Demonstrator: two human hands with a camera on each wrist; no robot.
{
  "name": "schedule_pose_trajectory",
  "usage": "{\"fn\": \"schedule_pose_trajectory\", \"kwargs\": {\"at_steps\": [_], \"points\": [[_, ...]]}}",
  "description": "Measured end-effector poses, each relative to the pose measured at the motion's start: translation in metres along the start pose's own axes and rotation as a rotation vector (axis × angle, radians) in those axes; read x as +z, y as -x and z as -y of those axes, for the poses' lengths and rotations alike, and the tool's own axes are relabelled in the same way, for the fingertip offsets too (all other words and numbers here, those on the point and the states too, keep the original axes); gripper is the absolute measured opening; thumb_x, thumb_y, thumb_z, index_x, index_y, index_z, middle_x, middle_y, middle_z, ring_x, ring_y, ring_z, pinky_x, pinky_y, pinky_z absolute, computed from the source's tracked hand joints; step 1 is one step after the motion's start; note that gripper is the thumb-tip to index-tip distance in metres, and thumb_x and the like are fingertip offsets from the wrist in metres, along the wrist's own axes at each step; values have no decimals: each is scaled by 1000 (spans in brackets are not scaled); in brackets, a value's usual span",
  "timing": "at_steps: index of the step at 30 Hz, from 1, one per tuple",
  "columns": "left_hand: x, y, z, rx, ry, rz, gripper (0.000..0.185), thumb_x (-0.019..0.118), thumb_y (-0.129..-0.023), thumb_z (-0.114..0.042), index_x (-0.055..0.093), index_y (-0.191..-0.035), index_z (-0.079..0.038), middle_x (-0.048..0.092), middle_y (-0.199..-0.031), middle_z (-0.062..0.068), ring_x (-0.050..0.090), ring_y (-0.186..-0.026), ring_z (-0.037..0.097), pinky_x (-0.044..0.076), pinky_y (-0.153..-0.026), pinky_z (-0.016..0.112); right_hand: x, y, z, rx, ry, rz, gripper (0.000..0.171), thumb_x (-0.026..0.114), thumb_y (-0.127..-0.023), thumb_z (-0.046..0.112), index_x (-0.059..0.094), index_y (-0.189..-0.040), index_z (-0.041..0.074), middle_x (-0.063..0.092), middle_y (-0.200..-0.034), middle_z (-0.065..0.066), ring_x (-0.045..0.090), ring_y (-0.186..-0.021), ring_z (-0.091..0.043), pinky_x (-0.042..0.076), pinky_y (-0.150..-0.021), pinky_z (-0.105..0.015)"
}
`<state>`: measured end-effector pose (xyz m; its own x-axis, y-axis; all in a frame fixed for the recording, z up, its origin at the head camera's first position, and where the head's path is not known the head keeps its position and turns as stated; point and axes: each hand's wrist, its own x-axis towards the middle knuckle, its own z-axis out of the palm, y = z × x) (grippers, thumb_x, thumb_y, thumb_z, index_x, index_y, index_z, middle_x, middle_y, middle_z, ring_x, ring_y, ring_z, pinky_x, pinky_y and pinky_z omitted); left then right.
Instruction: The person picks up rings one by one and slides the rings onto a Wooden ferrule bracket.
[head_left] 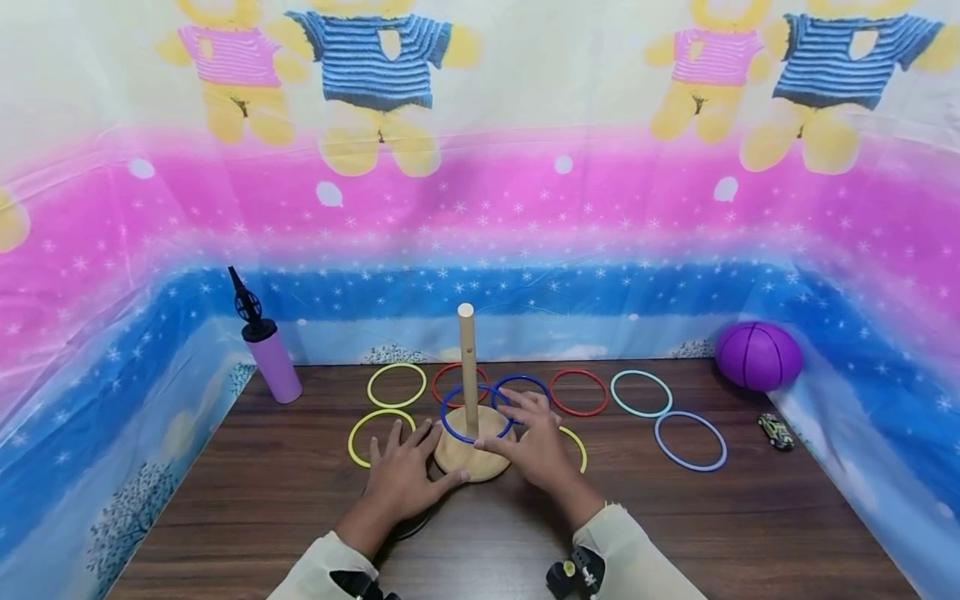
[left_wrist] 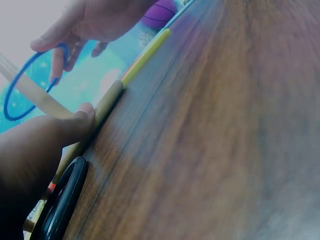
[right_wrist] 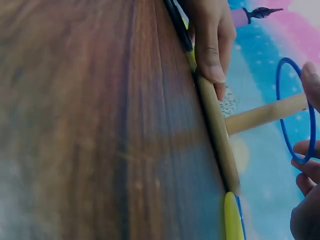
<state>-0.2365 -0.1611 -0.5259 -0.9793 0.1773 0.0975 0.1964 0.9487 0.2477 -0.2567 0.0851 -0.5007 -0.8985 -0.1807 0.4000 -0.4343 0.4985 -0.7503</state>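
Note:
A wooden peg (head_left: 468, 358) rises from a round wooden base (head_left: 480, 468) on the table. My left hand (head_left: 405, 473) rests at the base's left side, fingers spread and fairly straight, with the thumb (left_wrist: 82, 120) against its rim. Around the peg, above the base, is a blue ring (head_left: 443, 421). My right hand (head_left: 536, 442) pinches that ring at its right side between thumb and fingers, as the right wrist view also shows. A black ring (left_wrist: 60, 200) lies partly hidden under my left hand. Behind my right hand, a yellow ring (head_left: 583, 450) is partly covered.
Two yellow rings (head_left: 370, 392) lie left of the peg. Behind it are a red ring (head_left: 435, 383) and another blue ring (head_left: 525, 377). Rightward lie a second red ring (head_left: 552, 396), two light-blue rings (head_left: 613, 392), a purple ball (head_left: 757, 357) and a toy car (head_left: 776, 432). A pump (head_left: 276, 367) stands back left.

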Motion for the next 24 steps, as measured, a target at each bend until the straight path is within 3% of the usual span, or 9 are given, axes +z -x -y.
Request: {"fn": "schedule_pose_trajectory", "kwargs": {"at_steps": [9, 24], "points": [[-1, 2, -1, -21, 13, 1, 101, 59, -90, -90, 46, -169, -27, 43, -173, 20, 27, -161, 63, 21, -118, 91, 7, 3, -10, -4, 14, 31, 73, 100, -80, 37, 75, -137, -2, 61, -162, -9, 45, -149, -37, 19, -122, -76], [2, 1, -1, -17, 1, -7, 103, 58, -89, -91, 42, -171, -30, 44, -173, 19, 30, -159, 64, 23, -116, 93, 18, 8, -18, -60, 277, 56, 74, 96, -81, 50, 77, -135, 1, 62, -158, -15, 48, -145, -38, 27, -113, -75]]}}
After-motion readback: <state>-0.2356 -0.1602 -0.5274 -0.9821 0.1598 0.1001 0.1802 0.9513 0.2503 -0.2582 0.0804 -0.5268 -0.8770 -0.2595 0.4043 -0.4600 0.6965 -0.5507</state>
